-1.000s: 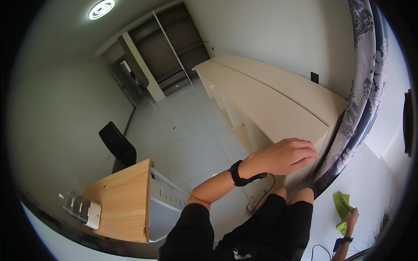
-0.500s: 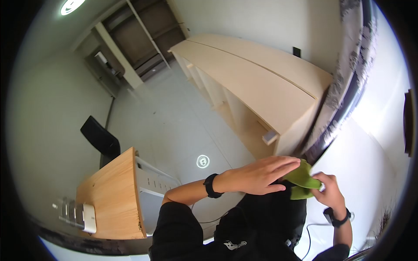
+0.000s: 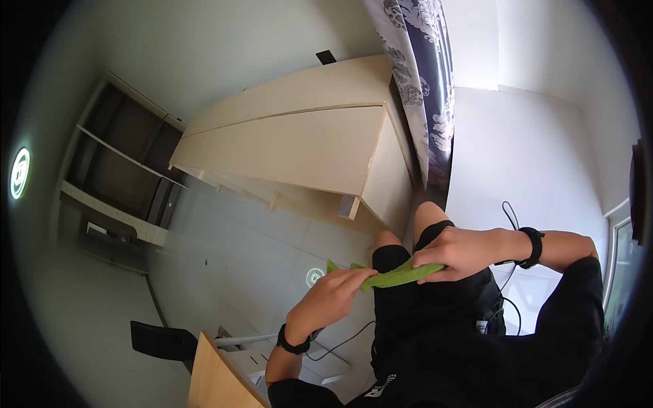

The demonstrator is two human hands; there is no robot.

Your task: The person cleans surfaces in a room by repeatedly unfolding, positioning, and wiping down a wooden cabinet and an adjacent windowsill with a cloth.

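Note:
A green cloth (image 3: 403, 275) is stretched out in a narrow folded strip over my lap. My left hand (image 3: 332, 296) pinches it near one end, and a short corner sticks out beyond the fingers. At the other end, my right hand (image 3: 457, 251) grips the cloth between thumb and fingers. Both hands are closed and a little apart, above my black shorts (image 3: 435, 306). Each wrist wears a black band.
A long pale wooden cabinet (image 3: 292, 146) stands ahead, with a patterned curtain (image 3: 435, 88) beside it. A white ledge (image 3: 517, 149) lies to the right. At lower left are a wooden desk (image 3: 218, 377) and a black chair (image 3: 162, 340). Dark cables run near my legs.
My view has turned to the right. My left hand, previously open against the cloth, now grips one end. The cloth has gone from bunched to stretched between both hands.

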